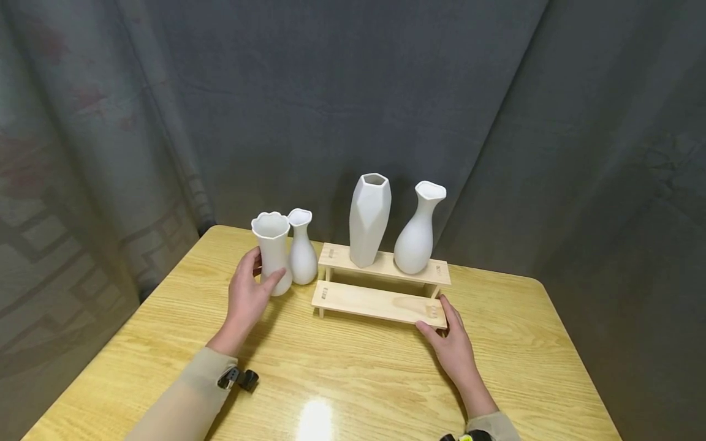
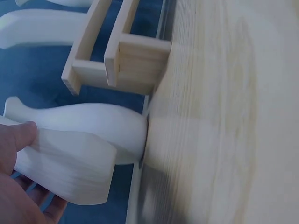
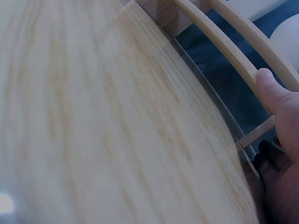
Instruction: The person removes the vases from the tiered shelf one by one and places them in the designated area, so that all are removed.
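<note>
A white vase with a scalloped rim (image 1: 273, 254) is in my left hand (image 1: 248, 294), the thumb on one side and the fingers round the other. Its base (image 2: 91, 179) appears a little off the tabletop in the left wrist view. Just right of it stands a slim-necked white vase (image 1: 303, 257). My right hand (image 1: 453, 343) grips the right end of the lower board on a two-step wooden stand (image 1: 369, 301), thumb on the front edge. On the upper step stand a faceted white vase (image 1: 371, 220) and a round-bellied white vase (image 1: 416, 239).
The stand and vases are on a wood-grain table (image 1: 342, 373), toward its back edge. A grey curtain (image 1: 331, 110) hangs close behind, and more cloth (image 1: 72, 184) hangs at the left side. A bright reflection lies on the front of the tabletop.
</note>
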A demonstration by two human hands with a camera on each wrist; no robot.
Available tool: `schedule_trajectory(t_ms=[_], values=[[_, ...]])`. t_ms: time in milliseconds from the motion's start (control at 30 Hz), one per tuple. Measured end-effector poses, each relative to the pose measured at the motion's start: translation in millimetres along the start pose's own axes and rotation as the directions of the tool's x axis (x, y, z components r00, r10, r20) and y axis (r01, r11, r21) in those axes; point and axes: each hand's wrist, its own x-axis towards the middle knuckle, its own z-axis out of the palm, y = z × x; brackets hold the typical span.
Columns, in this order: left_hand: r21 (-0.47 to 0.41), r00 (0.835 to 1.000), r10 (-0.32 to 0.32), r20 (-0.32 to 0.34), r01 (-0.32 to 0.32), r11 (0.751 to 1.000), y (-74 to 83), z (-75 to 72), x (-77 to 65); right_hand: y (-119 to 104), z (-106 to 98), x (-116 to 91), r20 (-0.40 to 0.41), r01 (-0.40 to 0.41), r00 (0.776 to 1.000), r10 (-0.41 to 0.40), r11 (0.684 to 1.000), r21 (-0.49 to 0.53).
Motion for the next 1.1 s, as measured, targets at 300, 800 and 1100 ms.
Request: schedule_trajectory(t_ms=[300, 800, 1100], values=[[0.026, 0.998, -0.018, -0.06, 0.019, 0.999, -20.5, 0.3, 18.7, -1, 1, -1, 0.001, -0.012, 1.0, 0.012, 1.0, -0.005], [0.03, 0.997, -0.052, -0.053, 0.053, 0.998, -40.6, 9.0, 43.0, 0, 1, -1, 0.003, -0.003, 1.0, 0.003, 1.0, 0.004], [0.04, 0.999, -0.041, -0.025, 0.041, 0.998, -49.0, 9.2, 52.9, 0, 1, 0, -0.004, 0.002, 1.0, -0.002, 1.0, -0.005]])
